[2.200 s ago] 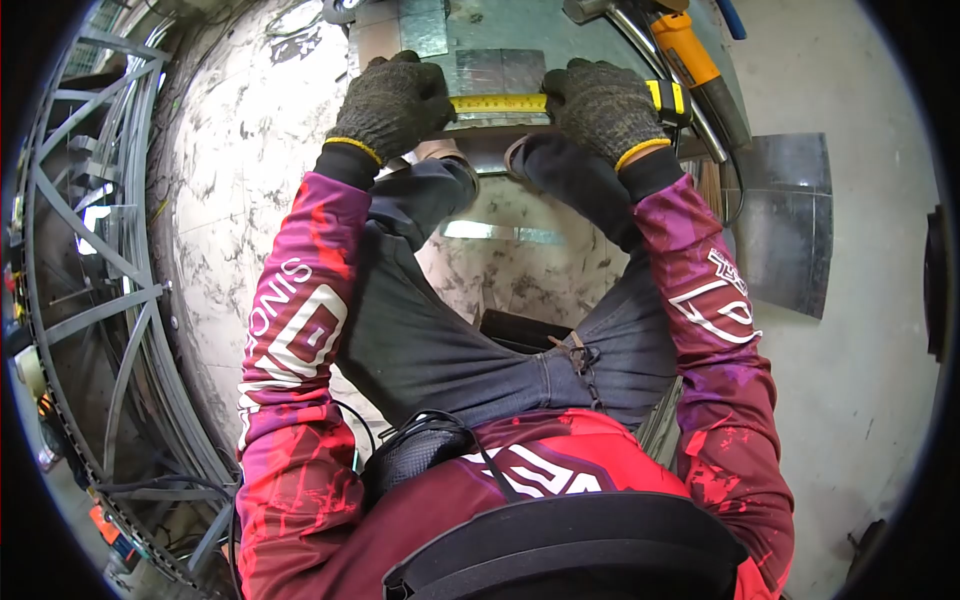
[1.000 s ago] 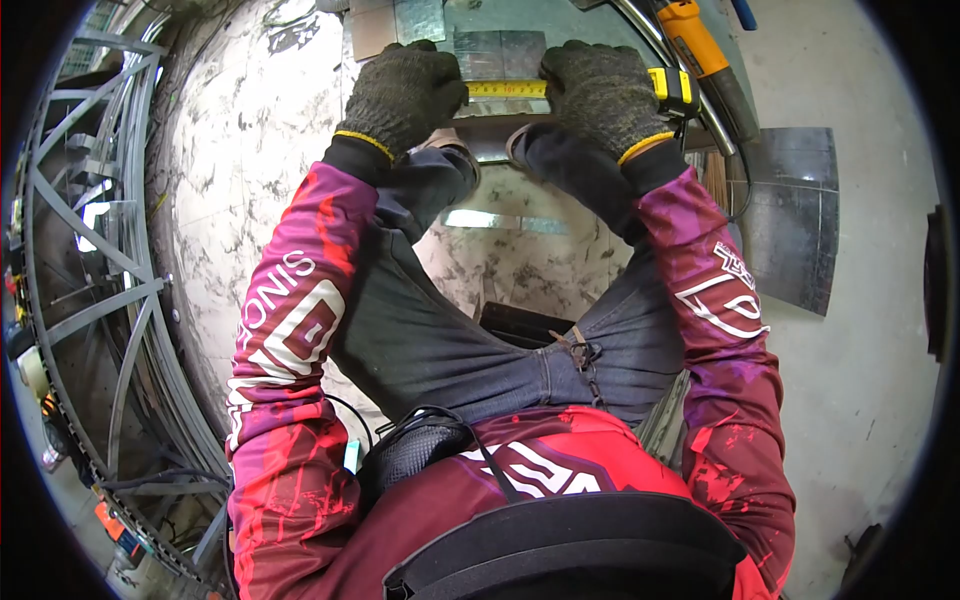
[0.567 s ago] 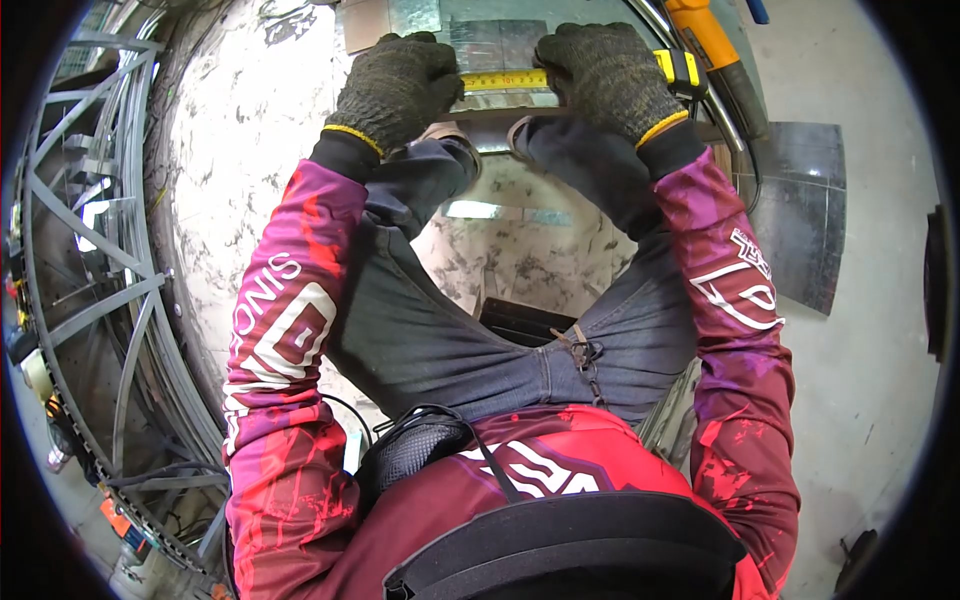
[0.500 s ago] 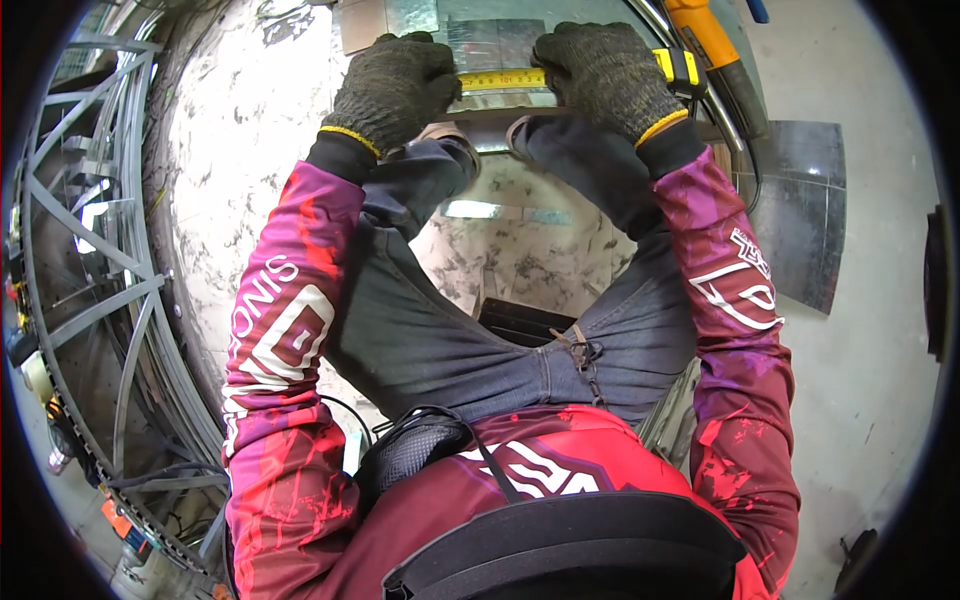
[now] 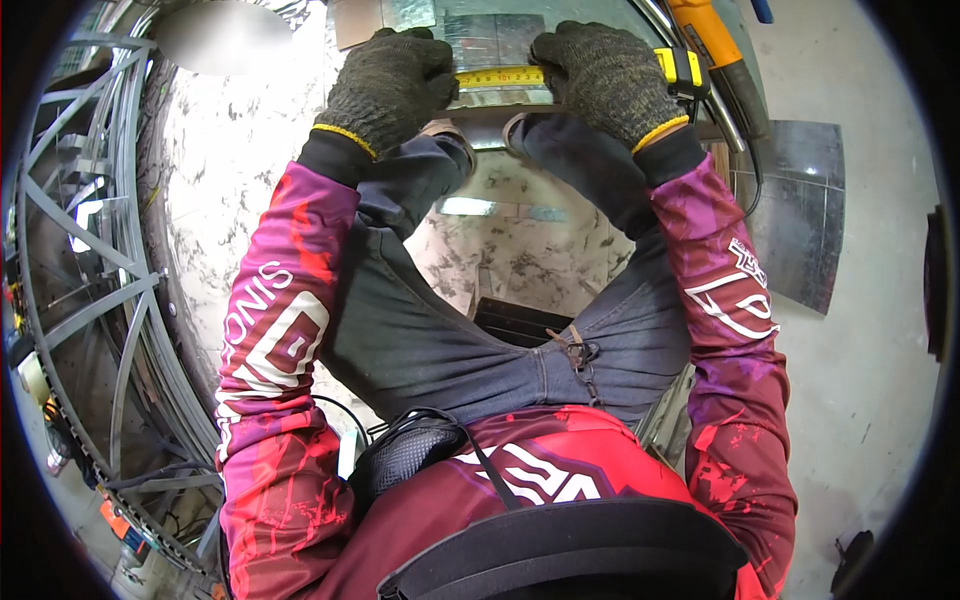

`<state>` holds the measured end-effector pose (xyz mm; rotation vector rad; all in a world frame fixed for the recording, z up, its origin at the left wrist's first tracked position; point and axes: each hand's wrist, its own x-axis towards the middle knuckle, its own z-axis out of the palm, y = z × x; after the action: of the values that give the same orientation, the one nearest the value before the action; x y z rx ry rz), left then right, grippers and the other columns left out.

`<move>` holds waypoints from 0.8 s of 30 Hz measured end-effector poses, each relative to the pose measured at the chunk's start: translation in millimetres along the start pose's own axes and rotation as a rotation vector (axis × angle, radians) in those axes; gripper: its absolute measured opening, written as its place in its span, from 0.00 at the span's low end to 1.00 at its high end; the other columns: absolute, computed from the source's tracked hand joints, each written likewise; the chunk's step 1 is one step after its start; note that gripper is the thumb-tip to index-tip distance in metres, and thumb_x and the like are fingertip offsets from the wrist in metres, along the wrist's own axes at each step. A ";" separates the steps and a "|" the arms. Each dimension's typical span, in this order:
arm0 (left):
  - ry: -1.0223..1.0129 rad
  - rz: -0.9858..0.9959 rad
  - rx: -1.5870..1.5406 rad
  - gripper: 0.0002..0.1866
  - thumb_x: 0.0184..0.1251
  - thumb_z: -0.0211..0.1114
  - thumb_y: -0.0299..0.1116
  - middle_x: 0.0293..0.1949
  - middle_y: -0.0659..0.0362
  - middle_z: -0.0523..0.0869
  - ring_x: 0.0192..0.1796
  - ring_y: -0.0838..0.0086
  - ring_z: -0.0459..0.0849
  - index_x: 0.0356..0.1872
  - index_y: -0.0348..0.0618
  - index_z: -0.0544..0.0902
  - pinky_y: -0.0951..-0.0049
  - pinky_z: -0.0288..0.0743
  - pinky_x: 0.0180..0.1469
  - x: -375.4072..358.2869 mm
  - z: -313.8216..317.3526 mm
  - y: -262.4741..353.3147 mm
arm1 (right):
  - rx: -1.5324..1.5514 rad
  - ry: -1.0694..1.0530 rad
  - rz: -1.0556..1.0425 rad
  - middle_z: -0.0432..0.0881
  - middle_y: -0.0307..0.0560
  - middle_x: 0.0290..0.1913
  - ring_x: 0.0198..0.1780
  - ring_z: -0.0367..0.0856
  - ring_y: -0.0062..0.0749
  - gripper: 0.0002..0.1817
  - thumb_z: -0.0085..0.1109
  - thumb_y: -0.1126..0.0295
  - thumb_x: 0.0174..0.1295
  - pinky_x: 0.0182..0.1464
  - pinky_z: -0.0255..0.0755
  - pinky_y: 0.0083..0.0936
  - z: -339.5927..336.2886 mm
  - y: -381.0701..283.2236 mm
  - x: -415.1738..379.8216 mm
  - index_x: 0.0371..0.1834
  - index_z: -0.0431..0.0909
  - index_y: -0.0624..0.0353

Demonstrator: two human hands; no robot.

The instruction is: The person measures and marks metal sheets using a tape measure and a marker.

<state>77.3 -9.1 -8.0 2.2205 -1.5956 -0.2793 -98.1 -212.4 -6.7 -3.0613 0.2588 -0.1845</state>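
Observation:
Between my hands the yellow blade of a tape measure [image 5: 500,77] lies stretched across a glassy or shiny metal-looking sheet [image 5: 495,37]. My left hand [image 5: 392,85], in a dark knit glove with a yellow cuff edge, is closed on the blade's left part. My right hand [image 5: 608,85], gloved alike, has its fingers curled at the blade's right part. Just right of that hand sits the yellow and black tape case [image 5: 680,72]. Both sets of fingertips are partly hidden by the gloves, and the blade's end is under or behind my left hand.
A yellow-orange power tool [image 5: 705,32] lies at the upper right beside metal tubes. Dark square sheets [image 5: 800,210] rest on the floor at right. A grey metal frame [image 5: 95,235] stands along the left. A pale blurred oval [image 5: 225,38] covers the upper left.
My left hand has shifted very slightly left and down in view; the right hand and tape stay nearly as they were. The blurred oval has appeared at the upper left.

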 end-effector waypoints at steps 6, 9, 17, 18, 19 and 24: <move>0.005 0.000 0.030 0.12 0.69 0.69 0.42 0.37 0.50 0.83 0.44 0.51 0.84 0.37 0.43 0.88 0.51 0.79 0.49 -1.7 0.0 -0.2 | -0.008 -0.039 0.025 0.87 0.47 0.47 0.53 0.86 0.49 0.15 0.67 0.60 0.66 0.56 0.79 0.49 -0.1 -1.5 2.2 0.53 0.86 0.47; 0.001 -0.009 0.013 0.12 0.69 0.69 0.42 0.37 0.51 0.84 0.44 0.51 0.84 0.37 0.44 0.88 0.51 0.79 0.49 -2.0 -0.4 1.1 | -0.001 -0.041 0.037 0.87 0.46 0.48 0.54 0.86 0.48 0.15 0.67 0.60 0.65 0.57 0.80 0.49 0.8 -1.3 1.3 0.53 0.87 0.47; 0.003 0.004 0.011 0.12 0.70 0.69 0.42 0.37 0.51 0.84 0.44 0.51 0.84 0.38 0.44 0.88 0.51 0.79 0.49 -1.5 -1.2 0.5 | -0.050 -0.078 0.050 0.88 0.46 0.49 0.55 0.87 0.48 0.16 0.68 0.62 0.64 0.58 0.80 0.49 -1.0 -4.6 2.4 0.55 0.88 0.45; 0.004 -0.001 0.021 0.12 0.70 0.69 0.42 0.37 0.51 0.84 0.45 0.51 0.84 0.39 0.44 0.88 0.51 0.79 0.49 -1.2 -1.1 0.6 | -0.048 -0.072 0.056 0.88 0.46 0.49 0.55 0.87 0.48 0.16 0.68 0.62 0.64 0.58 0.80 0.49 -0.7 -4.8 2.4 0.54 0.88 0.45; 0.006 -0.005 0.031 0.12 0.70 0.69 0.42 0.37 0.50 0.84 0.45 0.51 0.84 0.39 0.44 0.88 0.51 0.79 0.50 -0.8 -0.9 0.8 | -0.046 -0.065 0.063 0.88 0.46 0.49 0.55 0.87 0.49 0.15 0.68 0.62 0.64 0.58 0.80 0.49 -0.7 -4.8 2.3 0.54 0.88 0.45; -0.016 -0.013 0.015 0.11 0.70 0.70 0.41 0.38 0.50 0.85 0.46 0.50 0.84 0.40 0.44 0.88 0.50 0.79 0.51 -1.2 -2.1 2.8 | -0.034 -0.059 0.057 0.88 0.46 0.49 0.55 0.87 0.49 0.14 0.68 0.62 0.64 0.58 0.80 0.49 -1.2 -5.4 2.4 0.53 0.88 0.45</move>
<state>75.3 -8.2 -5.0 2.2465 -1.5968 -0.2911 -95.1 -207.6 -4.9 -3.0822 0.3489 -0.0869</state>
